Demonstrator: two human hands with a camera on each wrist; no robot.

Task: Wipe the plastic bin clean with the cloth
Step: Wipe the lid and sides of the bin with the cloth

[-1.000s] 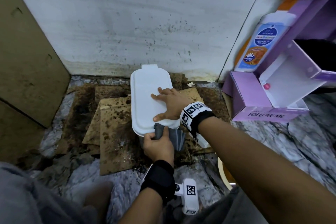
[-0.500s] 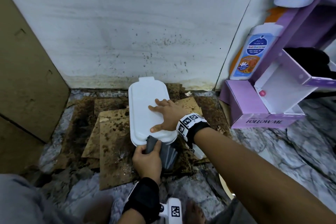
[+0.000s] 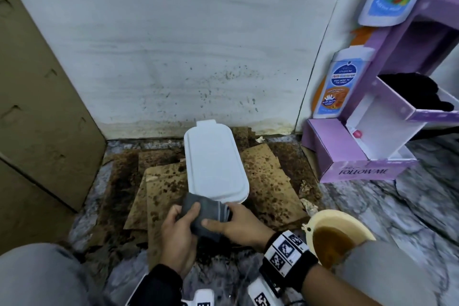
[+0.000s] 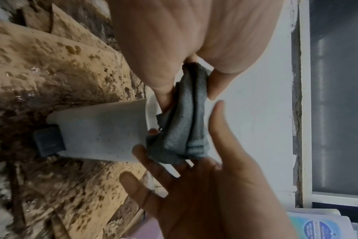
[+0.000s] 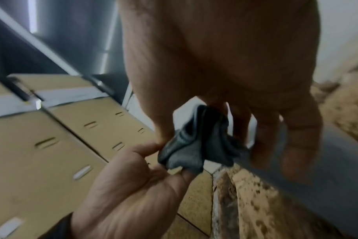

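The white plastic bin (image 3: 214, 164), w/ its lid on, stood on stained cardboard sheets (image 3: 164, 189) on the floor, close to the back wall (image 3: 188, 37). Just in front of its near end, both hands met on the grey cloth (image 3: 203, 213). The left hand (image 3: 178, 233) held the cloth, fingers (image 4: 164, 95) and thumb curled round the bunched fabric. The right hand (image 3: 244, 225) came from the right side; its thumb lay over the cloth and its fingers (image 4: 139, 192) were mostly straight and spread under it, so it was touching and supporting, not gripping hard as far as the views showed. In the left wrist view the cloth touched the top rim at the bin's near end; the bin's side wall had small specks on it. To the right, a beige bowl (image 3: 347, 221) w/ brown liquid sat on the marble floor (image 3: 409, 206), near the right forearm. Further right stood a purple display stand (image 3: 360, 161) w/ a bottle (image 3: 340, 82) in it. At left, brown cardboard boxes (image 3: 37, 107) leaned by the wall.
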